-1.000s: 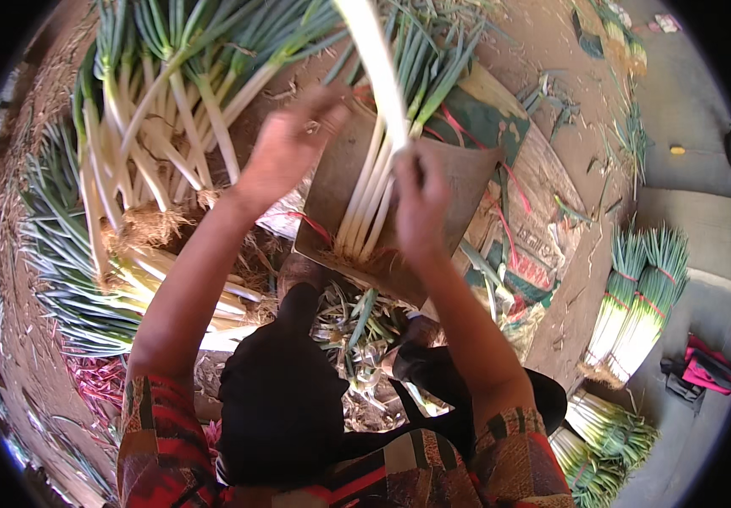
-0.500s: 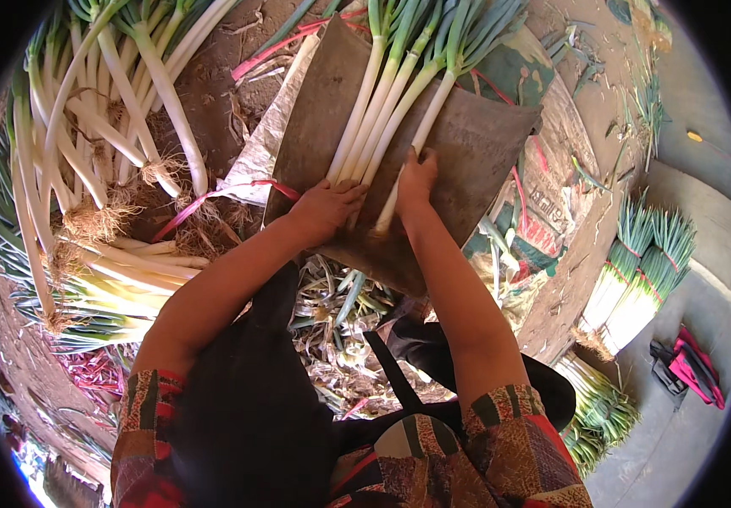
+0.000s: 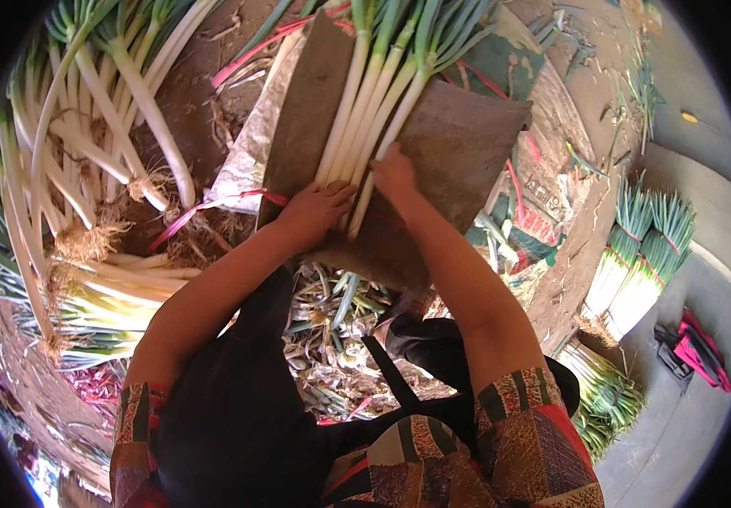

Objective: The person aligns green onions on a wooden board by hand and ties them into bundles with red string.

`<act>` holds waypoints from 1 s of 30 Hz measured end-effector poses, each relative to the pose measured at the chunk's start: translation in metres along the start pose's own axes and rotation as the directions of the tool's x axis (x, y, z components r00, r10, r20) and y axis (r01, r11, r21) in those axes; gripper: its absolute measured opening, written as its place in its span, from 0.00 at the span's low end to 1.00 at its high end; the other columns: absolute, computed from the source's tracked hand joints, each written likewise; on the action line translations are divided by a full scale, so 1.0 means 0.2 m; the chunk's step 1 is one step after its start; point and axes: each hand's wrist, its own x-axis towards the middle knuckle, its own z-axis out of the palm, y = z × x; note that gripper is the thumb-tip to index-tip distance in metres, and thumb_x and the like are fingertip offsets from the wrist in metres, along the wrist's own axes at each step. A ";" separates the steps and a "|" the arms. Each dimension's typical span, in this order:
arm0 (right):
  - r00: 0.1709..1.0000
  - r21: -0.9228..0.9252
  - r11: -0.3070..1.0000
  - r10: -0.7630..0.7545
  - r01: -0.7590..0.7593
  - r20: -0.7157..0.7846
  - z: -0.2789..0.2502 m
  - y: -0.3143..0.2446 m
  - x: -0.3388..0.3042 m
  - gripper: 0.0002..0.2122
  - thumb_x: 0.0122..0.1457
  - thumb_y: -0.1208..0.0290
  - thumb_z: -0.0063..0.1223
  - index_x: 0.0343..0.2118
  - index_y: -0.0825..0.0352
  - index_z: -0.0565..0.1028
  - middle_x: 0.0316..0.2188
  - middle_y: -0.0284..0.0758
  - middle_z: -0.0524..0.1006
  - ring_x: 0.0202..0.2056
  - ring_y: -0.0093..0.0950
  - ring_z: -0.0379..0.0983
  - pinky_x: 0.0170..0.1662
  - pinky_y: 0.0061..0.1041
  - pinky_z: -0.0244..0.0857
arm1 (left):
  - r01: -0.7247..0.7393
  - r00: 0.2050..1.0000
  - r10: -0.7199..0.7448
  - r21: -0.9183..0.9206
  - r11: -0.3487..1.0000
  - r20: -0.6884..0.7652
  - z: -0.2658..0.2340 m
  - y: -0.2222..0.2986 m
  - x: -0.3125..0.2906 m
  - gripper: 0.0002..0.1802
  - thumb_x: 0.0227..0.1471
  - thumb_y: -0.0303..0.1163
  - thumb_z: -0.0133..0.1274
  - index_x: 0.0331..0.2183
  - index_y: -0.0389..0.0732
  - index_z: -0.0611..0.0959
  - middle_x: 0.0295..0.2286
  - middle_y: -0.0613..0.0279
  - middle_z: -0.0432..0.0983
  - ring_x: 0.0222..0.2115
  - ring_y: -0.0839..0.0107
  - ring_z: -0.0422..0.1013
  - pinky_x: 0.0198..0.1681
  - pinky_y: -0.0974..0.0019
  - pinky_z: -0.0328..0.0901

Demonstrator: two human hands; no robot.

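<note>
Several long green onions [image 3: 360,110] lie side by side on a dark, worn sheet [image 3: 459,152], white ends toward me and green leaves pointing away. Across the lower white parts on the left side lies my left hand [image 3: 319,209], its fingers curled over the stalks and holding them down. My right hand [image 3: 394,174] grips the rightmost stalk with thumb and fingers, up against the others. The tip of that stalk shows below my right hand; the ends under my left hand are partly hidden.
Unsorted green onions with rooty ends [image 3: 86,237] are heaped at left. Peeled skins and scraps [image 3: 336,339] lie below the sheet. Red-tied bundles [image 3: 641,262] stand at right, near another bundle [image 3: 603,398] and a pink-and-black item [image 3: 696,351]. Red ribbon [image 3: 183,227] trails left of the sheet.
My right hand has moved left with its green onion, closing the gap to the other stalks. My left hand stays on the stalks; the whole view has shifted slightly.
</note>
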 end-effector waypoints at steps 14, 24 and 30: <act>0.967 0.170 0.984 -0.009 0.054 -0.255 -0.28 -0.12 0.37 0.26 0.51 0.60 0.55 0.43 0.76 0.60 0.34 0.52 0.74 0.37 0.47 0.73 0.39 0.41 0.67 | -0.039 0.998 0.043 -0.088 0.995 0.049 -0.02 0.01 0.03 0.22 0.41 0.28 0.49 0.43 0.48 0.76 0.55 0.65 0.58 0.52 0.63 0.58 0.46 0.54 0.60; 0.943 0.324 0.944 0.157 -0.056 -0.294 -0.41 -0.06 0.83 0.25 0.47 0.53 0.59 0.37 0.73 0.68 0.34 0.47 0.75 0.36 0.45 0.73 0.37 0.40 0.67 | -0.049 0.998 0.055 -0.116 0.992 0.044 -0.03 0.00 0.05 0.22 0.42 0.27 0.48 0.44 0.48 0.76 0.56 0.67 0.56 0.52 0.65 0.57 0.48 0.55 0.57; 0.878 0.357 0.933 0.131 0.048 -0.461 -0.39 -0.17 0.69 0.17 0.48 0.60 0.58 0.33 0.71 0.76 0.31 0.49 0.76 0.36 0.44 0.73 0.39 0.37 0.65 | -0.048 0.998 0.053 -0.120 0.992 0.033 0.00 -0.04 0.01 0.24 0.41 0.27 0.48 0.45 0.49 0.75 0.57 0.68 0.54 0.53 0.65 0.57 0.47 0.56 0.57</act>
